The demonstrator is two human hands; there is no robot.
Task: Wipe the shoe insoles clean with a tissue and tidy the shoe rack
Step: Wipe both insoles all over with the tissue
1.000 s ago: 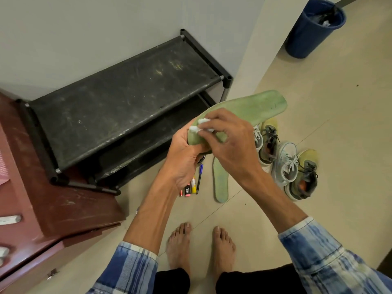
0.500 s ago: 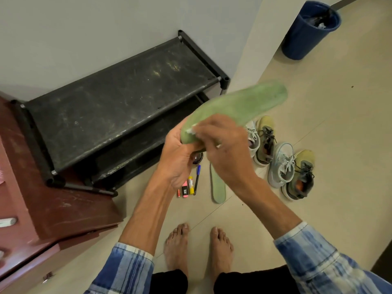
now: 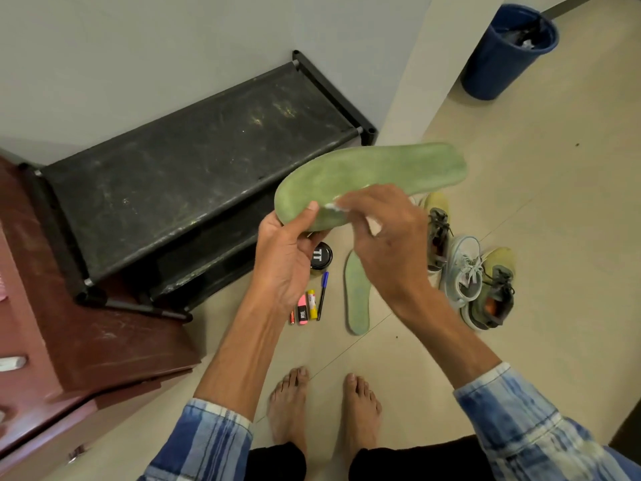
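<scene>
My left hand (image 3: pixel 288 258) grips the heel end of a green insole (image 3: pixel 378 175), thumb on top, holding it in the air in front of the black shoe rack (image 3: pixel 194 175). My right hand (image 3: pixel 385 237) pinches a small white tissue (image 3: pixel 334 207) and presses it against the insole near my left thumb. A second green insole (image 3: pixel 356 296) lies flat on the floor below. Two pairs of sneakers (image 3: pixel 468 269) stand on the floor to the right, partly hidden by my right hand.
On the floor by the rack lie a black-lidded jar (image 3: pixel 322 256), a blue pen (image 3: pixel 323 293) and some small markers (image 3: pixel 305 308). A brown cabinet (image 3: pixel 69 341) stands at the left. A blue bin (image 3: pixel 506 50) sits at the far right. My bare feet (image 3: pixel 326 411) are below.
The insole has turned flatter toward me, showing more of its face. My right hand with the tissue has slid from the heel edge a little along the insole.
</scene>
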